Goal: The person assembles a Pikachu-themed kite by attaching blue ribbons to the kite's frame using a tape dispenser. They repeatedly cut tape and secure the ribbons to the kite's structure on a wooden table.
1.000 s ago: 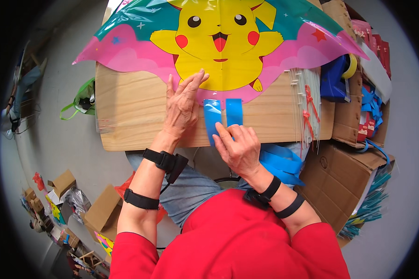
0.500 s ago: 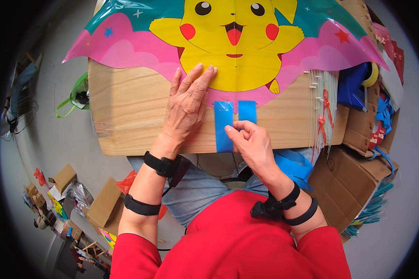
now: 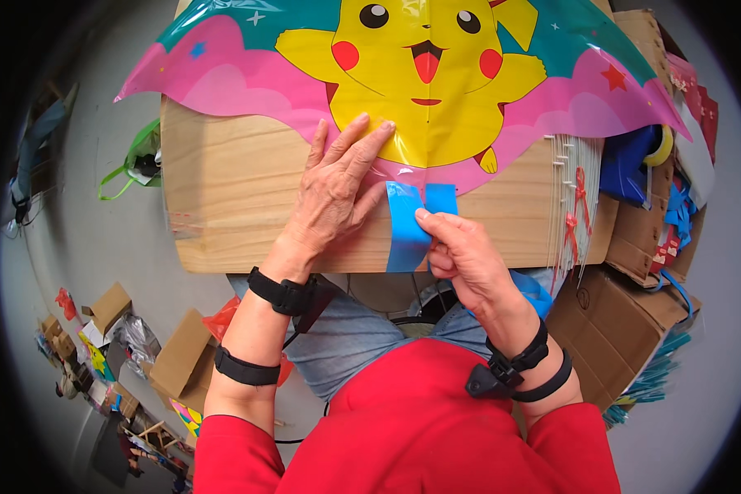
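A thin plastic kite sheet (image 3: 420, 148), printed with a yellow cartoon figure on pink and teal, is spread over the far part of the table. My left hand (image 3: 333, 185) lies flat with fingers spread, its fingertips on the sheet's lower edge. Two blue ribbon strips meet the pink bottom tip: the left strip (image 3: 403, 247) runs down to the table's near edge, and the right strip (image 3: 442, 198) is partly hidden behind my right hand (image 3: 461, 251). Thumb and curled fingers of that hand pinch the left strip at its right side, bending it.
On the wooden table (image 3: 230, 189), thin white rods (image 3: 561, 202) with red ties lie at the right, next to a blue tape dispenser (image 3: 624, 169). More blue ribbon (image 3: 535, 292) rests by my lap. A cardboard box (image 3: 605, 346) stands right; a green bag (image 3: 144, 156) is left.
My right thumb has moved slightly up and right, and the left strip now bends in its pinch. The sheet and my left hand appear slightly lower and further right in view.
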### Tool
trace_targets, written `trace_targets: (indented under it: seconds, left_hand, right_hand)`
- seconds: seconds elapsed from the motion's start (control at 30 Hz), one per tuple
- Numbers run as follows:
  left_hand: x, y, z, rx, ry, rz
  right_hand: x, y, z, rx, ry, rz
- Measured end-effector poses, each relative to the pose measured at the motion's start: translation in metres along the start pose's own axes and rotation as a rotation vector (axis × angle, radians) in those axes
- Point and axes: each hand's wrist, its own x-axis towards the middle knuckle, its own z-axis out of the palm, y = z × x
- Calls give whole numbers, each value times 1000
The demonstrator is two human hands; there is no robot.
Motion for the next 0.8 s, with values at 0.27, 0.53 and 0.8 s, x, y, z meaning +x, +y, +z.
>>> trace_targets:
  seconds: [0.27, 0.53, 0.8]
  left_hand:
    - [-1, 10, -9, 134, -145, -16]
    - [-4, 11, -4, 247, -165, 2]
    - [-4, 10, -4, 242, -138, 0]
  right_hand:
    - [-5, -5, 2, 11, -25, 15]
    - [-8, -8, 6, 61, -25, -2]
    - [-6, -19, 8, 135, 4, 2]
